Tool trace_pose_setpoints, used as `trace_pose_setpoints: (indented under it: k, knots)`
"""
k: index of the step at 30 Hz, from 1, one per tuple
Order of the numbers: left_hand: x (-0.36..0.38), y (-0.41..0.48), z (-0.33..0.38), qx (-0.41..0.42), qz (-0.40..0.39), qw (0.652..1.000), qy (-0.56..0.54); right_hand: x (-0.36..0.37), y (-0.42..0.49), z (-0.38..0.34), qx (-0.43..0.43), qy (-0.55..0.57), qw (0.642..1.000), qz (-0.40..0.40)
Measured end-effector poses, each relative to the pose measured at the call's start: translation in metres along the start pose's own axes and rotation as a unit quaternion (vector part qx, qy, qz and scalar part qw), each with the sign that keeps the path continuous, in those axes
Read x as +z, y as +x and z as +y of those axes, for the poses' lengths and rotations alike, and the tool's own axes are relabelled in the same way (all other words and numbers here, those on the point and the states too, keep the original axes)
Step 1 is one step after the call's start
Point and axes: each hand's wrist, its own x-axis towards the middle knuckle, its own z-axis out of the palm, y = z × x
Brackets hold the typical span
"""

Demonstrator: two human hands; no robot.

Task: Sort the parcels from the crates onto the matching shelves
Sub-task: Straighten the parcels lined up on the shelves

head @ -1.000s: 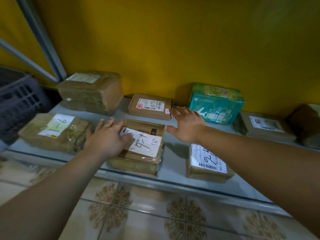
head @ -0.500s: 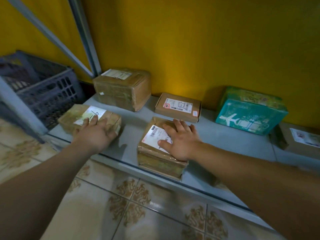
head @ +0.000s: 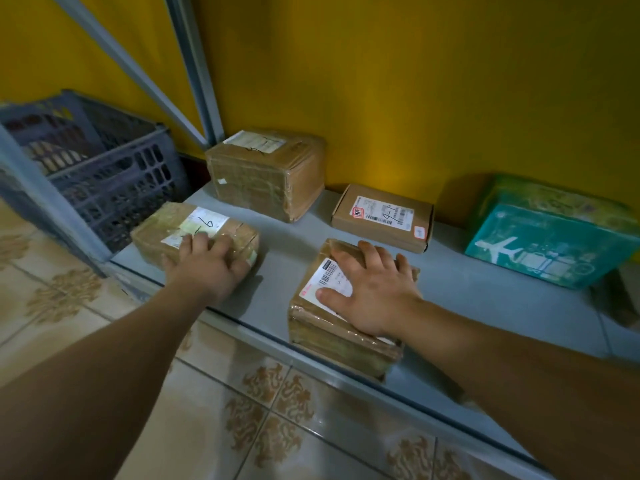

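Note:
On the low grey shelf lie several parcels. My left hand lies over the near right corner of a flat taped parcel marked "6" at the shelf's left end, fingers curled onto its top. My right hand rests flat with fingers spread on a brown taped parcel at the shelf's front edge and covers most of its white label. Behind them stand a big brown box, a small flat carton and a teal box with an aeroplane print.
A grey plastic crate stands left of the shelf, behind a metal post. Another upright post and a diagonal brace rise at the back left against the yellow wall. Patterned floor tiles run below the shelf's front edge.
My left hand left the front parcel and came to rest on the parcel marked "6". My right hand dropped onto the front parcel. The view swung left, bringing the crate in.

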Motion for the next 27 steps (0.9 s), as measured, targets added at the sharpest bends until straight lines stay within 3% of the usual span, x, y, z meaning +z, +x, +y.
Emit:
trace_pose_setpoints:
  k: [8,12,15,18,23,27]
  knots:
    - [0.013,0.022,-0.002,-0.014,-0.044,0.999,0.009,0.009,-0.001,-0.002,-0.013,0.001,1.000,0.029]
    - [0.008,0.014,0.000,0.008,-0.028,0.998,0.062,0.003,-0.001,-0.002,-0.022,0.021,0.999,0.026]
    - [-0.004,0.036,-0.009,0.022,-0.014,0.999,0.026,-0.009,0.002,0.002,-0.033,0.041,0.998,0.029]
    - [0.007,0.062,-0.013,0.054,-0.041,0.997,0.039,-0.026,0.019,0.014,0.001,0.096,0.994,0.057]
    - [0.012,0.050,0.000,0.006,-0.018,1.000,0.004,-0.032,0.086,0.055,0.087,0.173,0.975,0.110]
    - [0.016,0.056,0.000,-0.006,-0.008,1.000,-0.008,-0.014,0.133,0.076,0.093,0.120,0.985,0.087]
